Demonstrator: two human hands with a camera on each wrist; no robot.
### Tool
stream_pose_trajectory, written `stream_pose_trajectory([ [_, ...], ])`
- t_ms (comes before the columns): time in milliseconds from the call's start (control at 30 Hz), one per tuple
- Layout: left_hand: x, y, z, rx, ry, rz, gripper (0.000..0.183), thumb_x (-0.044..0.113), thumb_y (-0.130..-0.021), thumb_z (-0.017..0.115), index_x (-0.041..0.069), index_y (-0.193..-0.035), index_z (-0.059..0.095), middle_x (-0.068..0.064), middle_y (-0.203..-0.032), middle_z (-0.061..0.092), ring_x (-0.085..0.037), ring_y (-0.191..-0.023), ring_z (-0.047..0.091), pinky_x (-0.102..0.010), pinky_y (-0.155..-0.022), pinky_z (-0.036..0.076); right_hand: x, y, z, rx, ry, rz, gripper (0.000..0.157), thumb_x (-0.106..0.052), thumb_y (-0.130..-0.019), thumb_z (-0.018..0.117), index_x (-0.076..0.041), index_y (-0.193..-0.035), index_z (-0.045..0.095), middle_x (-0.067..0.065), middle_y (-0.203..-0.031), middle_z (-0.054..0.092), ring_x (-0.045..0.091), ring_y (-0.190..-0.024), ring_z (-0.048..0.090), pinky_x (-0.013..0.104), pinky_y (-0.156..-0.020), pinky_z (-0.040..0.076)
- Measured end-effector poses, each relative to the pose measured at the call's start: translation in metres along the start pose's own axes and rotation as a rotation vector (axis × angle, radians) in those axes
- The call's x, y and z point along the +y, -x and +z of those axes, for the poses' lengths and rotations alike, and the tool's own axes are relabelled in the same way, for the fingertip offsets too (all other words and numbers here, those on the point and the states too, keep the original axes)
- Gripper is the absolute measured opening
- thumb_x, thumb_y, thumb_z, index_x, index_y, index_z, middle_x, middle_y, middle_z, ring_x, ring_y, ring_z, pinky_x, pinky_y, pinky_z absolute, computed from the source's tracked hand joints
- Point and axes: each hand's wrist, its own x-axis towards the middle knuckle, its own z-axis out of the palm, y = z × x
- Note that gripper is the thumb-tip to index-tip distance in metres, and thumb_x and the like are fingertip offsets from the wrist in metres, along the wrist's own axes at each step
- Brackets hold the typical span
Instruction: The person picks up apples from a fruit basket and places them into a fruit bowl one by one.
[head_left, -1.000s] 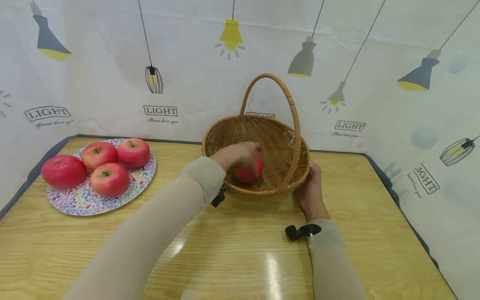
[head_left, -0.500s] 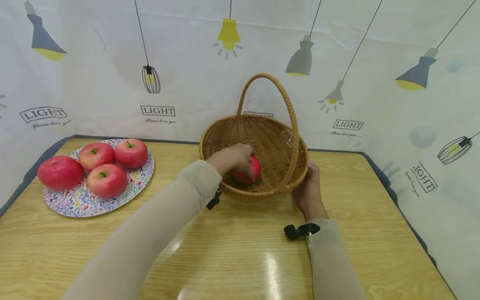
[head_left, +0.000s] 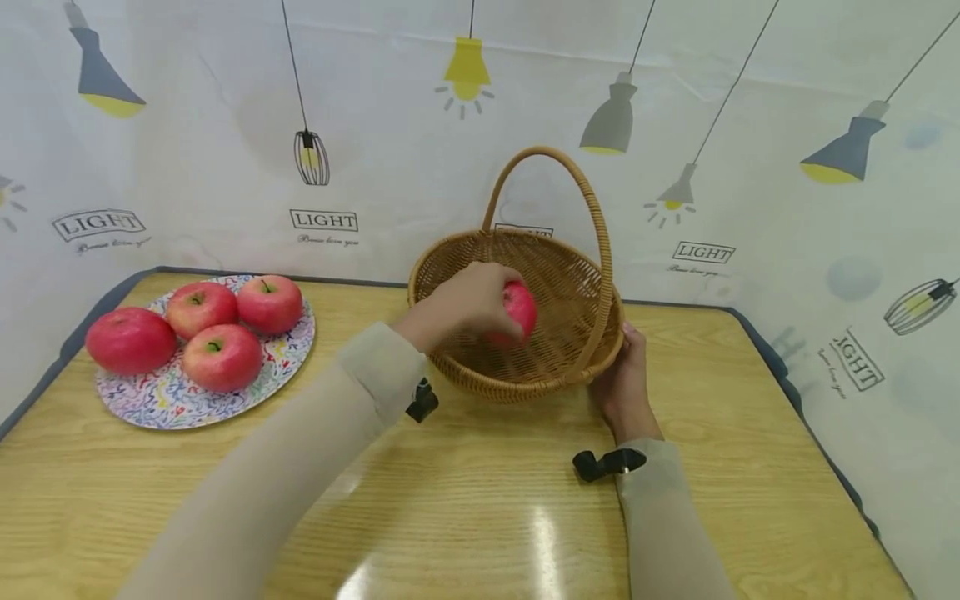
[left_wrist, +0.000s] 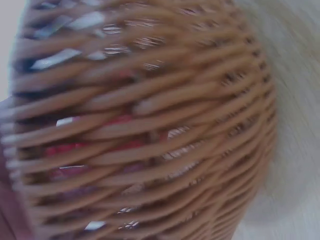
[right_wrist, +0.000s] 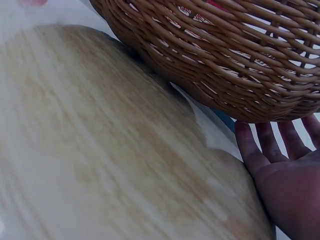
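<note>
My left hand (head_left: 476,300) reaches inside a wicker basket (head_left: 517,388) and grips a red apple (head_left: 521,308), fingers over its far side and thumb lower. In the left wrist view the basket's woven wall (left_wrist: 165,100) fills most of the picture, with red apple skin (left_wrist: 70,155) showing through the gaps. The basket's opening faces me, and its tall handle (head_left: 592,217) arches above. At the basket's right side, my right hand (head_left: 624,387) supports it. The right wrist view shows the fingers (right_wrist: 270,142) stretched out, their tips hidden behind the basket's lower wall (right_wrist: 250,90).
Several red apples (head_left: 222,358) lie on a colourfully patterned plate (head_left: 161,410) at the left of the wooden table (head_left: 465,500). Behind the table hangs a pale backdrop (head_left: 390,117) printed with lamps, close behind the basket.
My left hand has closed around the apple and raised it off the basket's bottom, up and slightly right. My right hand stays at the basket's side.
</note>
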Motion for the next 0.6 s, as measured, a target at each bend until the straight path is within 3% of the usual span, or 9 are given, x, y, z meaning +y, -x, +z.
stream_pose_trajectory([
  [167, 0.002, 0.014, -0.009, 0.091, 0.045, 0.023, 0.074, 0.039, -0.074, 0.084, 0.019, -0.140, 0.056, -0.002, -0.125, 0.065, -0.017, -0.106, 0.063, -0.035, -0.085, 0.059, 0.000, -0.001, 0.000, 0.001, -0.001, -0.023, 0.073, -0.059, -0.091, 0.042, -0.021, -0.154, 0.037, 0.001, -0.159, 0.034, 0.017, -0.147, 0.031, 0.036, -0.127, 0.016],
  [333, 0.001, 0.028, -0.012, 0.163, 0.077, 0.010, 0.074, 0.043, -0.075, 0.082, 0.023, -0.141, 0.056, -0.002, -0.129, 0.065, -0.019, -0.111, 0.063, -0.041, -0.090, 0.058, 0.000, 0.000, -0.001, 0.003, -0.031, -0.014, 0.075, -0.059, -0.091, 0.044, -0.021, -0.155, 0.036, 0.000, -0.158, 0.035, 0.016, -0.146, 0.032, 0.033, -0.125, 0.019],
  [600, -0.001, 0.055, -0.026, 0.287, 0.307, -0.001, 0.072, 0.039, -0.075, 0.086, 0.022, -0.139, 0.056, 0.000, -0.133, 0.061, -0.019, -0.118, 0.059, -0.042, -0.094, 0.058, 0.000, 0.000, -0.001, -0.005, 0.009, 0.007, 0.073, -0.061, -0.092, 0.040, -0.024, -0.155, 0.037, 0.000, -0.161, 0.033, 0.016, -0.146, 0.032, 0.035, -0.125, 0.019],
])
